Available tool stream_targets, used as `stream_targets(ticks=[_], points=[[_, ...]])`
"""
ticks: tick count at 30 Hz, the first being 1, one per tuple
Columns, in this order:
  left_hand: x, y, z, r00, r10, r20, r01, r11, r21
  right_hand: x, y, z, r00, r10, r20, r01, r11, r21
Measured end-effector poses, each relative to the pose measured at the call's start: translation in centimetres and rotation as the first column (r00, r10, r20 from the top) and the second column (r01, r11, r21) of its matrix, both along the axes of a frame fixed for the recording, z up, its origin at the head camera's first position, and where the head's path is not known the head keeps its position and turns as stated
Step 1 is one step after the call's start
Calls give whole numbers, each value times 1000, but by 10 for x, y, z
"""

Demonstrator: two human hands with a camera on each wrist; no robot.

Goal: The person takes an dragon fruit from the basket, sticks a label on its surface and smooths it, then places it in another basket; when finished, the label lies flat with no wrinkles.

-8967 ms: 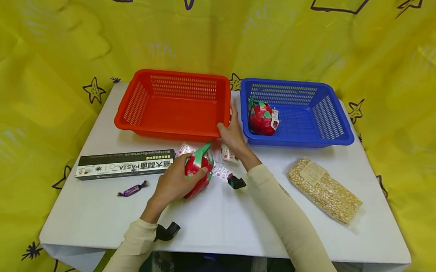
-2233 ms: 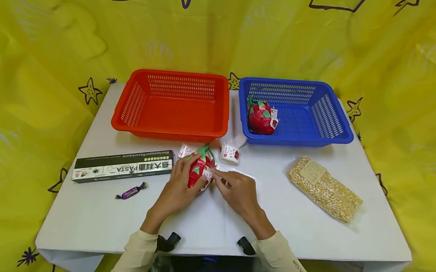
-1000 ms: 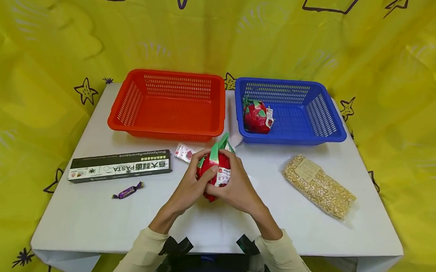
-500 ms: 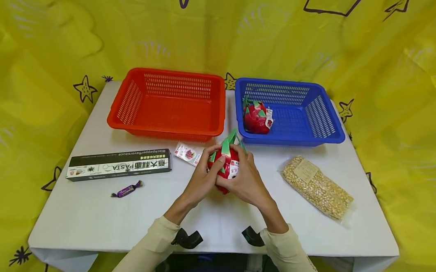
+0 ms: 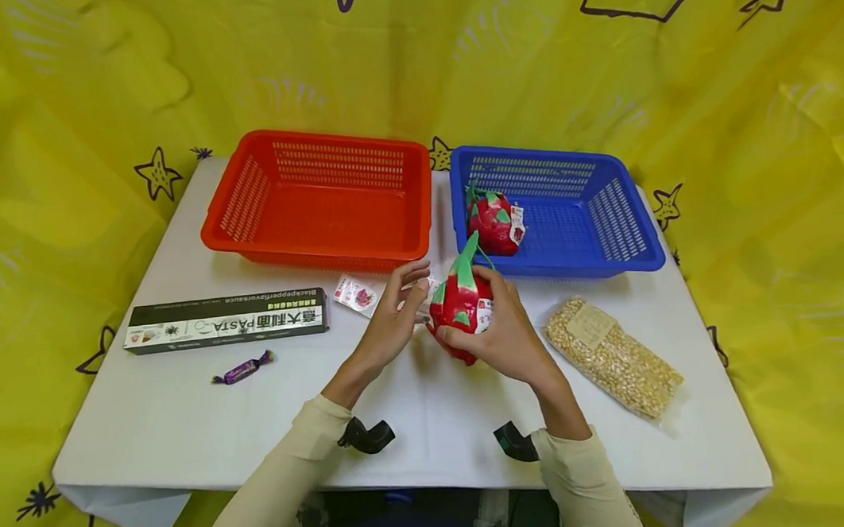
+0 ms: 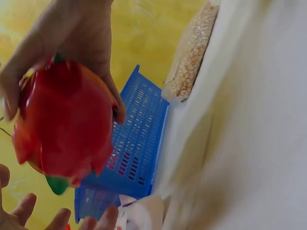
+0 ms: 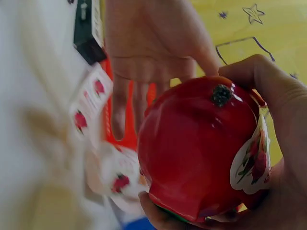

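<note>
A red dragon fruit [image 5: 460, 313] with green leaf tips is held up over the table, its fingers-and-thumb grip coming from my right hand [image 5: 513, 334]. A white label [image 7: 252, 160] with a fruit picture sits on its side. My left hand [image 5: 388, 325] is just left of the fruit, fingers spread and apart from it; the right wrist view shows its bare palm. Another dragon fruit [image 5: 493, 221], also labelled, lies at the left end of the blue basket [image 5: 558, 268]. White printed packets [image 5: 355, 295] lie beyond the hands, some partly hidden by the left hand.
A red basket [image 5: 321, 257] stands at the back left, beside the blue one. A black-and-white pasta box [image 5: 226, 321] and a purple wrapped candy [image 5: 243, 369] lie on the left. To the right lies a clear bag of pale kernels [image 5: 613, 357]. A yellow curtain hangs behind.
Half a second ago both hands held the dragon fruit. The left hand has let go, and the right hand has carried the fruit rightward, nearer the blue basket.
</note>
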State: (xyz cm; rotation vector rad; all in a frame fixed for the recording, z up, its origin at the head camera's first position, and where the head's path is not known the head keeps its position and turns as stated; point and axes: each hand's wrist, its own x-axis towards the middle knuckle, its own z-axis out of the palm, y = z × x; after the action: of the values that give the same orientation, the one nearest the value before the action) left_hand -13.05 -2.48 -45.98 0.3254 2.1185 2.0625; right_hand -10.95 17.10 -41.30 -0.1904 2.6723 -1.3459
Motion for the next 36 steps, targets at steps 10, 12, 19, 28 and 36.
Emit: stream_targets(ticks=[10,12,19,28,36], points=[[-45,43,4,999,-41,28,40,999,9,-35,52,38,999,33,19,-34,998,52],[-54,52,3,999,-8,32,8,1000,-5,-48,64,47,999,53,6,-54,996,75],[-74,79,-2,993,45,112,-49,998,32,-98,105,69,998,67,4,-67,992,108],[-87,83,-12,991,81,108,-91,992,91,-159,135,74,988,86,128,-116,961,250],[-91,80,-17,997,55,58,-59,995,80,-195,142,72,964,153,217,-228,897,378]])
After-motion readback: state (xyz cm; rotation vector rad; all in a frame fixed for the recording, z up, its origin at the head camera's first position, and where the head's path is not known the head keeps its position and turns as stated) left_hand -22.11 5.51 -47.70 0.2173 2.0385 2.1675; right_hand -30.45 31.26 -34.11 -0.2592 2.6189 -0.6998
